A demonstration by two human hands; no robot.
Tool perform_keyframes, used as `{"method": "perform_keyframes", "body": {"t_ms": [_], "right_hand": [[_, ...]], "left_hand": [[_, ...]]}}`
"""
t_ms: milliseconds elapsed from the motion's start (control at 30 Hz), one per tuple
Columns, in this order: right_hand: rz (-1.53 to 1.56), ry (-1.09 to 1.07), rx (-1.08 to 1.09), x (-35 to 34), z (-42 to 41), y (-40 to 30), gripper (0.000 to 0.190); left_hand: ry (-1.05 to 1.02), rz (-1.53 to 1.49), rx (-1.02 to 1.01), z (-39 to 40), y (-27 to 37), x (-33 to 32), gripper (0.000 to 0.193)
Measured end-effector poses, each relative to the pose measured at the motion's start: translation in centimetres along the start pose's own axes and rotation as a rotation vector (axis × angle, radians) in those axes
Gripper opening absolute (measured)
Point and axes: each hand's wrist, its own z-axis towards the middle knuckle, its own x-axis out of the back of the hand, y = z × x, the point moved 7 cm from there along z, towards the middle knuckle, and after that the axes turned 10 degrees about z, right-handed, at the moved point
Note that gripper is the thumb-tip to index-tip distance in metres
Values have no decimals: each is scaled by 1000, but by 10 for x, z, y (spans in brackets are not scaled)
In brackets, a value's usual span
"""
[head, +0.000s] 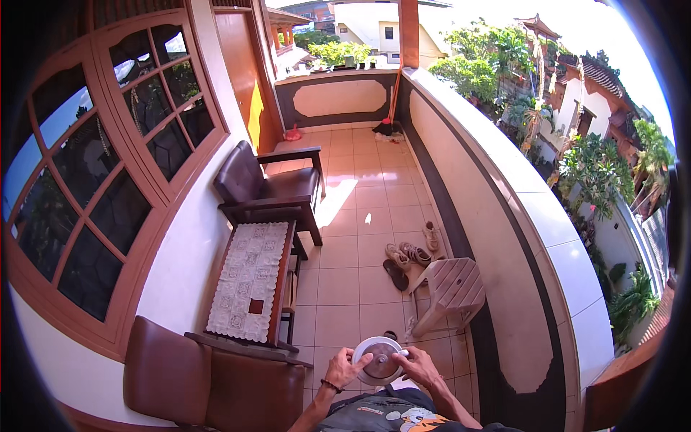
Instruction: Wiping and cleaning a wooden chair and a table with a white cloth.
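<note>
In front of my body I hold a round white dish (371,342), possibly a cup on a saucer, with a brown see-through lid (381,363) that has a small knob in its middle. My left hand (344,368) grips its left rim, the thumb resting over the edge of the lid. At the right side, my right hand (422,367) pinches what looks like a small white handle (403,352). The dish is seen from above, so its depth and contents are hidden. A dark beaded bracelet (331,385) circles my left wrist.
On the left stand a brown padded chair (253,386), a low table (279,291) under a lace cloth (251,270), and a dark armchair (289,183). A plastic stool (453,286) and several shoes (414,252) line the low wall (480,183) at right. A broom (384,127) leans in the far corner.
</note>
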Motion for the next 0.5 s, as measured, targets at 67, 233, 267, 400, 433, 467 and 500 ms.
{"method": "perform_keyframes", "body": {"t_ms": [67, 233, 267, 400, 433, 467, 500], "right_hand": [[-11, -25, -13, 7, 36, -10, 54], [-19, -64, -9, 33, 133, -56, 63], [-22, -70, -8, 39, 150, -69, 63], [-167, -76, 74, 63, 228, -118, 59], [-236, -68, 143, 68, 245, -129, 60], [-247, -66, 153, 73, 260, -136, 61], [-254, -71, 152, 76, 273, -152, 61]], "left_hand": [[11, -7, 5, 35, 0, 0, 77], [54, -32, 46, 127, 35, 17, 77], [58, -34, 49, 144, 43, 20, 77], [106, -159, 82, 209, 79, 38, 72], [111, -205, 102, 224, 88, 41, 69], [103, -244, 107, 238, 93, 43, 70], [107, -251, 111, 255, 96, 47, 70]]}}
